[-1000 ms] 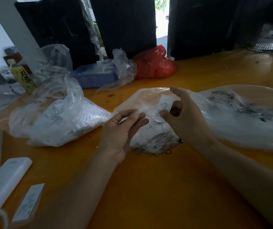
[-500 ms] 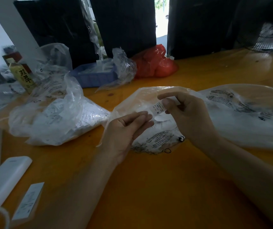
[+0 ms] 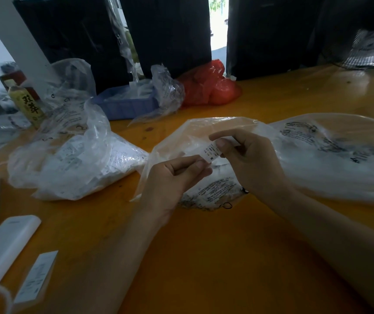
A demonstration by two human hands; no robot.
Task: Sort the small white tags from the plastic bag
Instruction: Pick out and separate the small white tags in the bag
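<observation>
Hands: right hand (image 3: pixel 249 159) and left hand (image 3: pixel 172 177) pinching tag (image 3: pixel 213 151) above plastic bag (image 3: pixel 181 137)

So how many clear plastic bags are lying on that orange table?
4, maybe more hidden. A full bag on the left, one under the hands in the middle, a wide one on the right, and a crumpled one by the blue tray.

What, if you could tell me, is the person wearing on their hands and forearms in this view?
Nothing that shows. Both the left hand and the right hand are bare, with no gloves, rings or watch visible. Both forearms are bare as well, right down to the bottom edge of the head view, so no sleeve comes into the picture. The fingernails look short and plain.
</observation>
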